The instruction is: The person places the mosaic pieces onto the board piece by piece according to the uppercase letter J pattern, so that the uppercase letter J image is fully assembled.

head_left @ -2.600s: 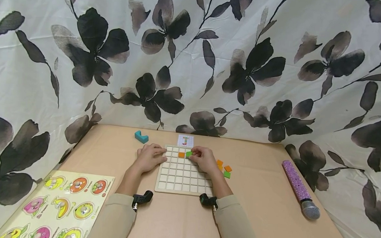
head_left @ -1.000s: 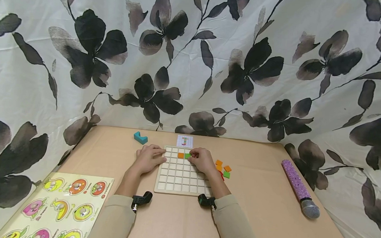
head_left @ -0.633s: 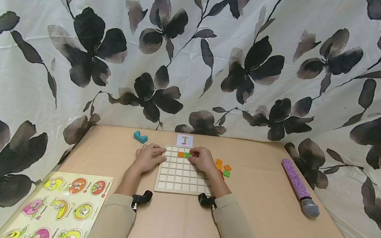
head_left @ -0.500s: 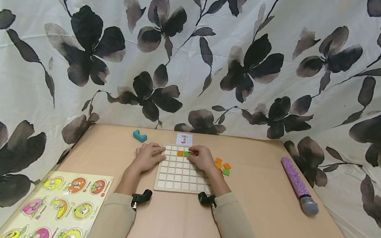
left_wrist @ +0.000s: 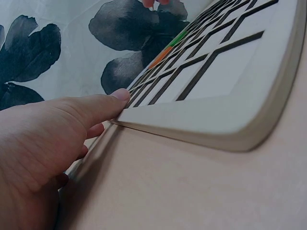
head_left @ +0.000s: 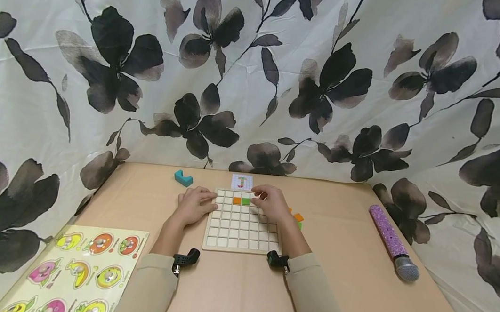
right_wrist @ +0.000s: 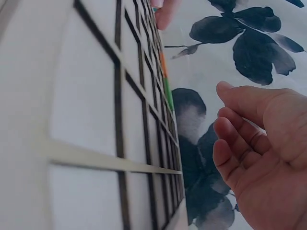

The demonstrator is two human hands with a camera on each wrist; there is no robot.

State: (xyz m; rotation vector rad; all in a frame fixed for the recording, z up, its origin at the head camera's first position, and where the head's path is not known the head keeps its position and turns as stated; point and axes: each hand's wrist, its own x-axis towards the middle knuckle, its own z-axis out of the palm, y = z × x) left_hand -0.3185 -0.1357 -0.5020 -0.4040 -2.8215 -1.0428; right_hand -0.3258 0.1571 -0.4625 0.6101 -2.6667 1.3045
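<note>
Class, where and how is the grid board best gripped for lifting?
Probably at its two side edges, one hand from the left, one from the right: the grid board lies flat with straight sides, and the left hand touches its left edge.

Perhaps a home play corner: tan table (head_left: 338,255), flowered cloth (head_left: 254,81) (dark on white), fruit-picture board (head_left: 93,261).

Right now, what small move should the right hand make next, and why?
Probably the right hand should reach for another of the loose tiles: its fingers look empty, an orange tile and a green tile sit side by side on the board, and the card shows a larger J-like shape.
</note>
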